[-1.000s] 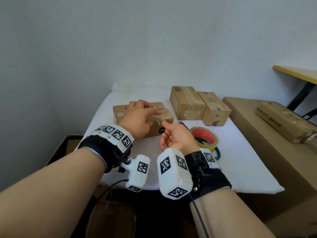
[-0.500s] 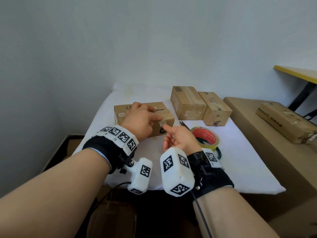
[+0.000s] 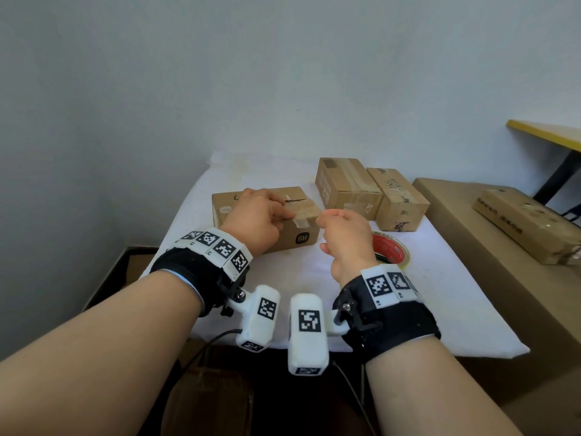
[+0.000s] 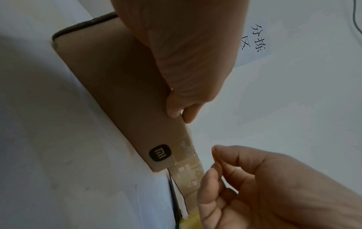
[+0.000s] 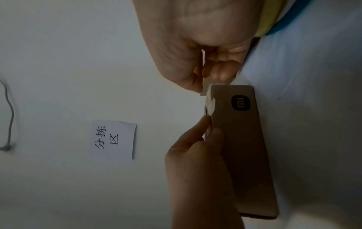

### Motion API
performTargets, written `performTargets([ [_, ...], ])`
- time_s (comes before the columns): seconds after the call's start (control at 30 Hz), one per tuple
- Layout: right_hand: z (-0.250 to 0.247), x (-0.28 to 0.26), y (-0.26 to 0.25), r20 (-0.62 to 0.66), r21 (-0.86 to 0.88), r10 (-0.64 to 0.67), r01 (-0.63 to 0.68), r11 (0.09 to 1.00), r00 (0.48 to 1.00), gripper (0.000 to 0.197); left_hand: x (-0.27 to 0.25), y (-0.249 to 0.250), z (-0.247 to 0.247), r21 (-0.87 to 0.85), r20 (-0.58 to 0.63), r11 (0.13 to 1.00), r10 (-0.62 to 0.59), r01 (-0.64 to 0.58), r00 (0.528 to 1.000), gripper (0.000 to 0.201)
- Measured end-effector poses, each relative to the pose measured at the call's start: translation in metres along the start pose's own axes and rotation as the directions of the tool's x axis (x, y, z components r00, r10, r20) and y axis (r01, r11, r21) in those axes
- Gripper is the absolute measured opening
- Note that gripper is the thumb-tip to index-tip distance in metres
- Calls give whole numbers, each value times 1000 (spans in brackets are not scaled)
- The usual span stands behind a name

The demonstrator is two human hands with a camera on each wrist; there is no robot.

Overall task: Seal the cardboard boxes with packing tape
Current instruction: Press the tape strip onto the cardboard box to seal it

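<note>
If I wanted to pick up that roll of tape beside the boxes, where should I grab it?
The tape roll lies flat on the white table, hole facing up, partly hidden behind the right hand. Probably best from above: one finger into the hole, thumb on the yellow outer rim, pinching the ring's wall on its open right side.

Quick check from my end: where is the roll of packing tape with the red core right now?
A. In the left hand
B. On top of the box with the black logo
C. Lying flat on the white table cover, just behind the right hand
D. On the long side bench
C: the roll of packing tape with the red core lies flat on the white table cover, partly hidden behind the right hand.
</note>
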State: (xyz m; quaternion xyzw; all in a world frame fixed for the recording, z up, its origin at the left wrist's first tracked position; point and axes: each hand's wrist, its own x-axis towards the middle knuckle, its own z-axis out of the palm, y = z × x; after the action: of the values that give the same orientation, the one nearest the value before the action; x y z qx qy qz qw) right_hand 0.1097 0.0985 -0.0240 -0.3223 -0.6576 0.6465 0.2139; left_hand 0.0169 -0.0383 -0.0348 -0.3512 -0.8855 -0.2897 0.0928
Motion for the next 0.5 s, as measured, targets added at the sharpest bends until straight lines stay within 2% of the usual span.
performTargets([
  [0.1, 2, 7, 3, 29, -33, -51, 52, 998, 998, 16, 0, -1, -3, -41, 4, 999, -7, 7, 1000, 28],
  [0.3, 6, 18, 7, 60, -204, -211, 219, 954, 976, 13, -5, -1, -16, -315, 35, 943, -98, 104, 995, 12],
  [0.4, 9, 21, 8, 61, -282, -268, 274, 919, 961, 12, -3, 2, -16, -266, 45, 958, -101, 109, 994, 14],
  [0.5, 14, 20, 8, 44, -331, -278, 277, 902, 960, 9, 0, 6, -12, -156, 25, 982, -108, 111, 994, 16],
])
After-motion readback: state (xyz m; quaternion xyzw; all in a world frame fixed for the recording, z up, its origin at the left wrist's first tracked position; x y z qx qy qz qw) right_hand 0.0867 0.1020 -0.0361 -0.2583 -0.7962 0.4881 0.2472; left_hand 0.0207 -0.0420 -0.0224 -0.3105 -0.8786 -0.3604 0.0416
